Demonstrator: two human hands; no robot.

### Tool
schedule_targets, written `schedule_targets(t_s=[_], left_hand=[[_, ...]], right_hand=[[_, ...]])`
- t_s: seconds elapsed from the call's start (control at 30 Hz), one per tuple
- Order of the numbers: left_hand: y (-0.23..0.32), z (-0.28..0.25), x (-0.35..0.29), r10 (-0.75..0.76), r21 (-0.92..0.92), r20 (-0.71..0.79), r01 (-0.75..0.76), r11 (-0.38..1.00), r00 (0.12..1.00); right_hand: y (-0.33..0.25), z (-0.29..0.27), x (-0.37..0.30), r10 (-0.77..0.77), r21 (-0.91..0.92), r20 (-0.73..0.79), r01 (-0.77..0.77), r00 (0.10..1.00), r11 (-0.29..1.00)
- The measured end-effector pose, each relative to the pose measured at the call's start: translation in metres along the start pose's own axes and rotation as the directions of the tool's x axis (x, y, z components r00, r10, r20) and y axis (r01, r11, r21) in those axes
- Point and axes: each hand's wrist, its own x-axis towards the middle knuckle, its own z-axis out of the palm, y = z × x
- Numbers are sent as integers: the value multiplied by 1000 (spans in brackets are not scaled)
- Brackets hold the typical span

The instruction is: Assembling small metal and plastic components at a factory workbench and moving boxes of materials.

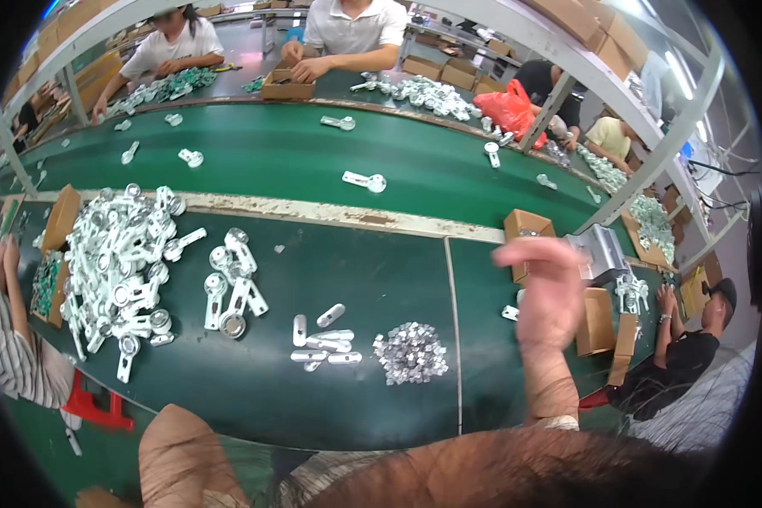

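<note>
- Our R hand (552,296): fingers loosely extended, nothing seen in it; L hand out of view.
- Small white part (510,313), right-centre of frame, on desk (487,372): prob. light, stiff, slick; we'd pinch its edges.

No lettering, number or sign is legible. Small dark marks show on the handle of a white device (365,181) on the green conveyor belt (271,157) and on a white piece (238,296) in the smaller group on the desk (381,275), all too tiny to read.
</note>
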Motion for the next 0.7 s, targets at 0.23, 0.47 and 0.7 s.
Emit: schedule_targets(t_s=[0.23, 0.47, 0.7], left_hand=[[30, -20, 2, 42, 218, -57, -29, 976, 997], [-101, -46, -19, -508, 911, 382, -222, 347, 772], [-113, -45, -23, -721, 944, 307, -293, 149, 621]], right_hand=[[116, 68, -66, 228, -306, 701, -4, 676, 952], [121, 79, -87, 366, -454, 700, -14, 613, 891], [109, 78, -95, 285, -395, 637, -15, 716, 919]])
